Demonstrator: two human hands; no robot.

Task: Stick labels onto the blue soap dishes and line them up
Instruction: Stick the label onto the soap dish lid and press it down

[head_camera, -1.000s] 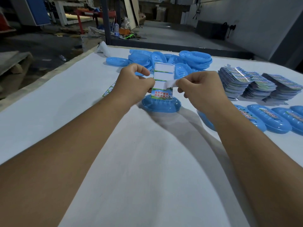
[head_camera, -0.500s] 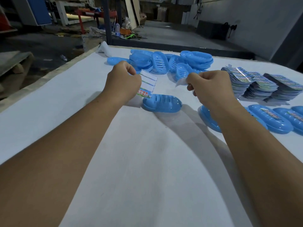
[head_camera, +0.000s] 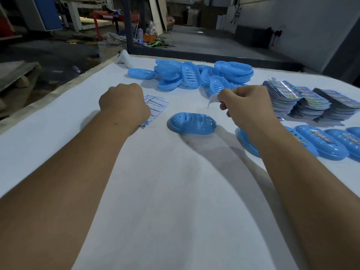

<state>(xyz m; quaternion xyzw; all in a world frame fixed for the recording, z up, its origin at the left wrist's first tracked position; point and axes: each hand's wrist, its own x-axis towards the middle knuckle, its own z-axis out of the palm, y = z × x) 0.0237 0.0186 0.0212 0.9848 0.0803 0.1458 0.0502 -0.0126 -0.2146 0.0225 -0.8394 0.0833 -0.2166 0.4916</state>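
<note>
Hands work over a white-covered worktop (head_camera: 175, 191) in a dim workshop. A person's left hand (head_camera: 124, 104) is curled knuckles-up on a loose spread of used label sheets (head_camera: 156, 106); whether its fingers grip a sheet cannot be told from behind. Opposite it, the right hand (head_camera: 245, 103) is raised off the cloth and pinches a single peeled label (head_camera: 213, 99), which curls pale side out from the fingertips. Between the two hands, slightly nearer the person, one blue soap dish (head_camera: 191, 123) lies alone, its slotted face bare. Beyond both hands a heap of unlabelled dishes (head_camera: 202, 76) is piled at the far edge. Just right of the right hand stand fanned stacks of printed labels (head_camera: 311, 104), and nearer the person, under and beside the right forearm, finished dishes (head_camera: 321, 145) bearing labels sit side by side in a row.
</note>
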